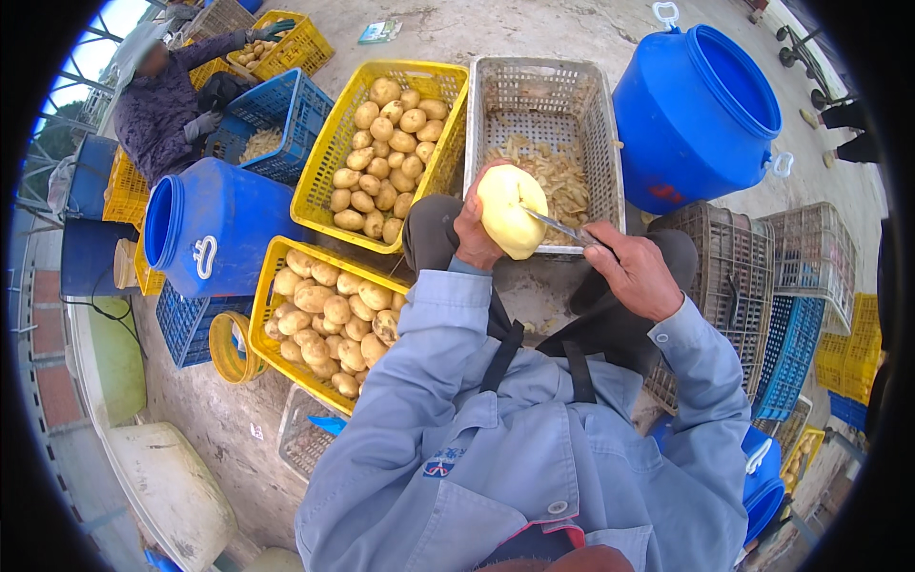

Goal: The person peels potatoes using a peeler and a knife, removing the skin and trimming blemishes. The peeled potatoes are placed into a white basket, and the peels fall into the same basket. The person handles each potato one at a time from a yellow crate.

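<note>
My left hand [477, 227] holds a large peeled potato [509, 214] over the near edge of a grey plastic crate [475, 93]. In my right hand [636, 270] is a small knife [554, 224], its blade tip touching a crease in the potato's pale flesh. Potato peelings [565, 175] lie in the grey crate beneath. Left of it stands a yellow crate [314, 157] full of unpeeled potatoes [386, 154], and nearer my left arm a second yellow crate [261, 307] also holds unpeeled potatoes [336, 311].
Blue plastic drums stand at the right [658, 121] and left [236, 222]. Stacked crates [736, 264] rise beside my right knee. At the upper left a gloved person [161, 114] sits by a blue crate [300, 121]. A yellow bucket [232, 350] is on the floor.
</note>
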Tool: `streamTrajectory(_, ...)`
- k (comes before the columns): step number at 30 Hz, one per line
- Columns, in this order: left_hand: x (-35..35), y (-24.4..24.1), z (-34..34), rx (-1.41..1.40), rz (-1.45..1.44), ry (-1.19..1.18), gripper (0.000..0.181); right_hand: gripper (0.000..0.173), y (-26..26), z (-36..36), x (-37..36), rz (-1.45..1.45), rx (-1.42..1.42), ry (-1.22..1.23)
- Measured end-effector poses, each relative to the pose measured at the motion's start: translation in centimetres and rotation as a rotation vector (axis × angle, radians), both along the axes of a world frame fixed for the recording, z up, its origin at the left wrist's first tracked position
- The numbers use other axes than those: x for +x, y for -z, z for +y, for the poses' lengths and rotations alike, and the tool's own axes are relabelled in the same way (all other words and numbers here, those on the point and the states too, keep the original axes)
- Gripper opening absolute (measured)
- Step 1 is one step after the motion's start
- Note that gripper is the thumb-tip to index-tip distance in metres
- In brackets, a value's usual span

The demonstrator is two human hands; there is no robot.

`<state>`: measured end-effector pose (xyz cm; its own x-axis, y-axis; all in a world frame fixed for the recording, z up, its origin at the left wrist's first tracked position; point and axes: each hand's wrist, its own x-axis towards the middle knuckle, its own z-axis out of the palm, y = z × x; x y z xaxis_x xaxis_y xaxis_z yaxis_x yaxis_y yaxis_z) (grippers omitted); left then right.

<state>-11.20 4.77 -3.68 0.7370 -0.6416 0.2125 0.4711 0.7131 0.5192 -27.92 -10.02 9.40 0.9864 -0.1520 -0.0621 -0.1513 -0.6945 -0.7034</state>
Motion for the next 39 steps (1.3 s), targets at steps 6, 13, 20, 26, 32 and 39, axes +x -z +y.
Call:
streamTrajectory(6,0.1,-0.4,0.0,0.017,-0.016,-0.016,0.082,0.032,-0.8,-0.6,0.2,0.042,0.019,-0.030)
streamTrajectory(13,0.3,-0.4,0.1,0.029,-0.041,-0.025,0.083,0.032,-0.9,-0.5,0.2,0.061,0.000,-0.030)
streamTrajectory(20,0.3,-0.9,0.2,0.062,-0.076,-0.045,0.085,0.029,-1.3,-0.7,0.5,0.091,0.026,-0.035)
streamTrajectory(26,0.3,-1.4,0.2,0.127,-0.122,-0.118,0.087,0.026,-1.3,-0.1,1.0,0.096,-0.005,0.005)
streamTrajectory(32,0.6,-1.4,0.6,0.180,-0.223,-0.166,0.086,0.023,-0.7,0.7,1.1,0.041,-0.171,0.052)
streamTrajectory(39,0.3,-2.0,0.6,0.253,-0.264,-0.267,0.087,0.021,0.1,1.5,0.5,-0.055,-0.291,0.157)
